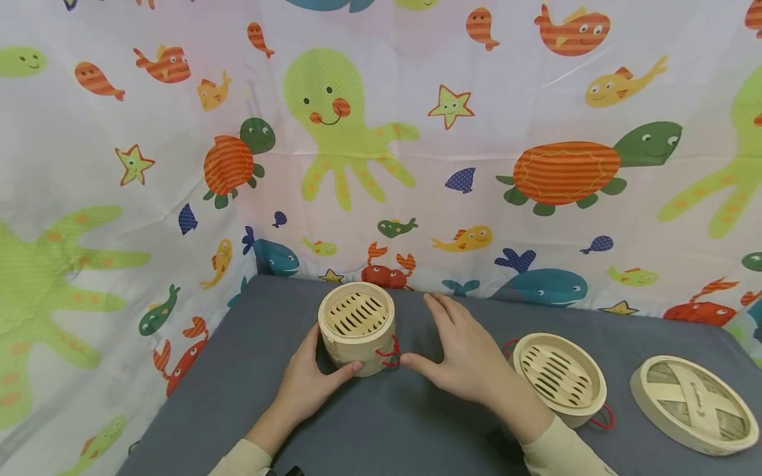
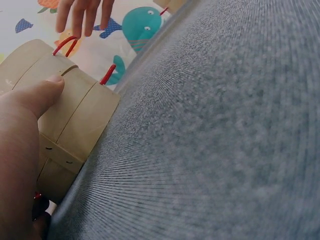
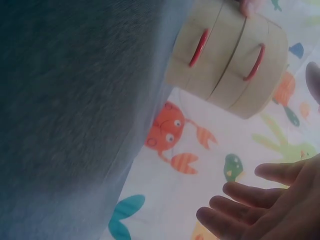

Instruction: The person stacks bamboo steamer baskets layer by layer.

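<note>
Two bamboo steamer baskets (image 1: pixel 359 340), one on top of the other, stand on the grey table near its back edge. The upper one shows a slatted floor, and red loop handles stick out on the right side. My left hand (image 1: pixel 306 383) grips the stack from the left, its thumb across the front wall; in the left wrist view the thumb (image 2: pixel 47 95) presses near the seam between the tiers. My right hand (image 1: pixel 464 350) is held just right of the stack, fingers extended and nothing held. In the right wrist view its fingers (image 3: pixel 250 200) are apart from the baskets (image 3: pixel 225 60).
Another steamer basket (image 1: pixel 556 380) with a red handle rests on the table, partly behind my right forearm. Farther right lies a round woven bamboo lid (image 1: pixel 693 404). A sea-animal curtain (image 1: pixel 381 158) hangs along the back and left of the grey table (image 1: pixel 369 436).
</note>
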Tool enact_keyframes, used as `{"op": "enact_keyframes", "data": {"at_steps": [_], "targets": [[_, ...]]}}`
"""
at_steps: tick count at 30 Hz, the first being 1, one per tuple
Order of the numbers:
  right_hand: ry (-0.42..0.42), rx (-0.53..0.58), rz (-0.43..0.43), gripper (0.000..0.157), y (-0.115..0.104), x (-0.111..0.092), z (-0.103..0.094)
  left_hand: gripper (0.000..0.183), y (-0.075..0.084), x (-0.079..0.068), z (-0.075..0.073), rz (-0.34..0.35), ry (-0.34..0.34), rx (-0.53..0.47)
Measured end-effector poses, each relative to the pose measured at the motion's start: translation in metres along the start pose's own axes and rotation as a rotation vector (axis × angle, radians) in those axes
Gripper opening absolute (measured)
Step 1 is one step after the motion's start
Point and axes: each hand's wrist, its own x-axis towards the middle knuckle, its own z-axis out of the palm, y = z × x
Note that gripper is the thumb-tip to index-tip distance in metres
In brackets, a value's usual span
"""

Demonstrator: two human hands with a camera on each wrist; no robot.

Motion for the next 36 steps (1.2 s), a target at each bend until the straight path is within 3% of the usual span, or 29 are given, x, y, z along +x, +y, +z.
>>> {"op": "enact_keyframes", "data": {"at_steps": [27,36], "targets": [[-0.01,-0.079,0.154,0.11,0.047,-0.05,-0.034,0.118,0.002,-0.002,0.0,-0.017,-0.009,-0.008],[-0.009,-0.08,0.173,0.102,0.065,-0.069,-0.052,0.118,0.002,0.0,0.0,-0.012,-0.012,-0.001]]}}
